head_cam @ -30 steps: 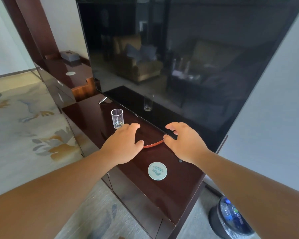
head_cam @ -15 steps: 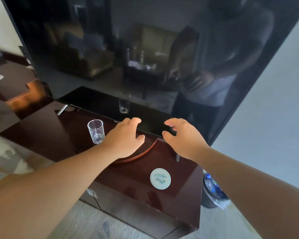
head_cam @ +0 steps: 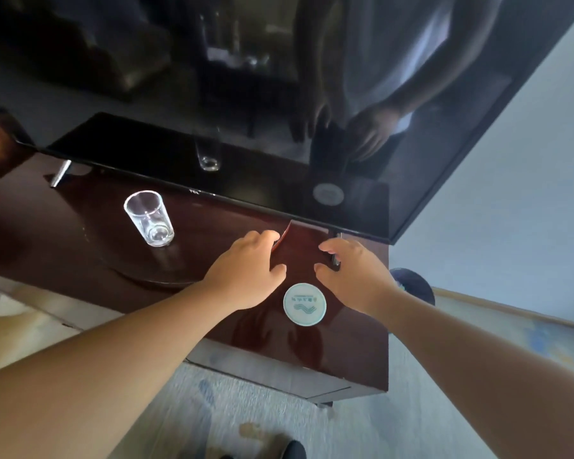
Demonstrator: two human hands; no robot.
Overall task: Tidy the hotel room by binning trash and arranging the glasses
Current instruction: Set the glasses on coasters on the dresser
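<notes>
A clear empty glass (head_cam: 150,218) stands upright on a round dark wooden tray (head_cam: 153,278) on the glossy TV cabinet (head_cam: 345,359). My left hand (head_cam: 246,271) lies over the tray's right rim, fingers and thumb curved onto its edge. A palm's width to the right, my right hand (head_cam: 352,273) hovers with loosely curved fingers and holds nothing, close to the TV's metal foot (head_cam: 335,258). A round white coaster (head_cam: 304,304) lies just in front of and between both hands.
The big dark TV screen (head_cam: 279,111) rises directly behind the tray and mirrors the glass and hands. A second TV foot (head_cam: 60,173) stands at the left. A dark bin (head_cam: 411,286) sits on the floor beyond the cabinet's right end.
The view has swung down and to the right. Both hands keep the same posture, now nearer the coaster. The tray's rim looks a little farther left of the TV foot.
</notes>
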